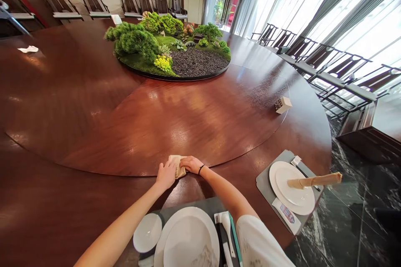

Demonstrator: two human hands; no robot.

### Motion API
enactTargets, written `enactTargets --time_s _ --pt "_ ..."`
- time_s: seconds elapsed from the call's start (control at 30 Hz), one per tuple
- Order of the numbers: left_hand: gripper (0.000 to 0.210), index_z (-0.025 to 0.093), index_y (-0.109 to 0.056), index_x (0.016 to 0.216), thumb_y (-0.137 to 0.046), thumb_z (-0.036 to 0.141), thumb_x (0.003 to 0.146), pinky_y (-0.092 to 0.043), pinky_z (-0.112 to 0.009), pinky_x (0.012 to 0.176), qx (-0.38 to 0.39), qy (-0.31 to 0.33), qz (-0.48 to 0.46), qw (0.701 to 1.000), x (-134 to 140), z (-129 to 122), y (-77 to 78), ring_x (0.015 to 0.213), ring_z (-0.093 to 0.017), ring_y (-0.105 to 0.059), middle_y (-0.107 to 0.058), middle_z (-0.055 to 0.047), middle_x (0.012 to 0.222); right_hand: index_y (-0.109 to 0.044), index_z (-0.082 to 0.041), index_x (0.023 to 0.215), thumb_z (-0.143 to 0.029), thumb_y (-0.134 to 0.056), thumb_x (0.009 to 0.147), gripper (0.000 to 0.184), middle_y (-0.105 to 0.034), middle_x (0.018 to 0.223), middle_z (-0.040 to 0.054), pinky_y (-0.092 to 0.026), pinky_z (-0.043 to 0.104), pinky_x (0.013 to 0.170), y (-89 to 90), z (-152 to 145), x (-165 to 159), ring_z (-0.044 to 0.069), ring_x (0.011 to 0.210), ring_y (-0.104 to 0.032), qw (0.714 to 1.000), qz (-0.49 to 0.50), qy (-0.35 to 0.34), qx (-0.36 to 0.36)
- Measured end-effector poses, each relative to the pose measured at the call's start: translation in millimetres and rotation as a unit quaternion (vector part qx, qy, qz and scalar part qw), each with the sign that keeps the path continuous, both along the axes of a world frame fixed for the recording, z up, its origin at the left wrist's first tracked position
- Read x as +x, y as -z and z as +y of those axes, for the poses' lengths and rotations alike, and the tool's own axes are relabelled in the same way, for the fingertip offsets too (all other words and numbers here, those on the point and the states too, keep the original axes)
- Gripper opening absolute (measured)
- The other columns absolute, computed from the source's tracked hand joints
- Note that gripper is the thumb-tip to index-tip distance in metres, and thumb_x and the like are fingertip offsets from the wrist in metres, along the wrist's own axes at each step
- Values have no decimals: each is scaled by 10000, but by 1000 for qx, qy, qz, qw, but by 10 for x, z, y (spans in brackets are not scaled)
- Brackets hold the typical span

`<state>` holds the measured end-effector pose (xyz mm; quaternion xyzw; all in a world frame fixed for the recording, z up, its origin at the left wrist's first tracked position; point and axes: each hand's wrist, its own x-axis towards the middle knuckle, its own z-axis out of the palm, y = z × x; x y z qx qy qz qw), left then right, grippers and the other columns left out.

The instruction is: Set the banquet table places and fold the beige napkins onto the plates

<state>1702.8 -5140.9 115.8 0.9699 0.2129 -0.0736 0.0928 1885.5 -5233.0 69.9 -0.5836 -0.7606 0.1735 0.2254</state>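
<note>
White sleeve, hands on folded cloth (beige), glossy wooden table

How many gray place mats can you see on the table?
2. The near mat lies below the cloth in the picture, partly covered and cut off at the bottom edge; the other mat lies to its right. More could be hidden.

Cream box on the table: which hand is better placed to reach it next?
Probably the right hand: it lies nearer the cream box than the left hand does, though both touch the beige cloth.
</note>
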Motion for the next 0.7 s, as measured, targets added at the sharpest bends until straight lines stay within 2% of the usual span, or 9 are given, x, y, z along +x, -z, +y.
enactTargets --time_s 0.13,0.2,0.3,0.47,0.6,0.7 --pt "469 125 -608 1084 -410 477 845 -364 -532 859 -3 -117 44 992 237 93 11 1007 -361 -558 -668 -209 1038 -667 -211 1004 -217 -466 931 214 -703 1021 34 -409 263 894 4 -7 -3 129 994 -610 999 -13 41 -11" --pt "483 108 -607 1071 -470 487 804 -391 -518 845 -26 -146 61 987 325 152 15 1005 -375 -580 -671 -233 1014 -676 -214 993 -215 -481 927 206 -711 985 26 -409 248 852 20 16 -18 127 945 -617 997 -20 69 -25" --pt "458 100 -589 1093 -562 408 755 -441 -452 792 -63 -143 59 986 350 239 11 976 -370 -619 -663 -246 1041 -675 -214 1000 -231 -494 929 195 -713 967 27 -395 244 803 23 115 -69 133 906 -607 991 -39 115 -55" --pt "243 172 -627 982 -494 277 807 -458 -336 702 -96 -124 45 987 223 539 -69 842 -268 -664 -701 -138 932 -680 -245 955 -402 -454 952 275 -719 974 3 -372 278 800 -5 360 -169 153 927 -590 983 -55 147 -95" --pt "204 174 -626 909 -458 262 836 -449 -327 711 -74 -152 16 985 153 742 -213 893 -255 -633 -661 -123 965 -694 -273 936 -501 -450 929 334 -723 984 17 -370 339 848 -52 524 -233 186 977 -594 974 -70 167 -134" --pt "213 169 -614 924 -417 223 862 -440 -339 751 -30 -118 -25 992 141 636 -299 931 -250 -590 -620 -119 991 -717 -277 913 -516 -496 890 326 -729 946 53 -375 400 863 -135 641 -298 232 981 -611 953 -89 206 -202"
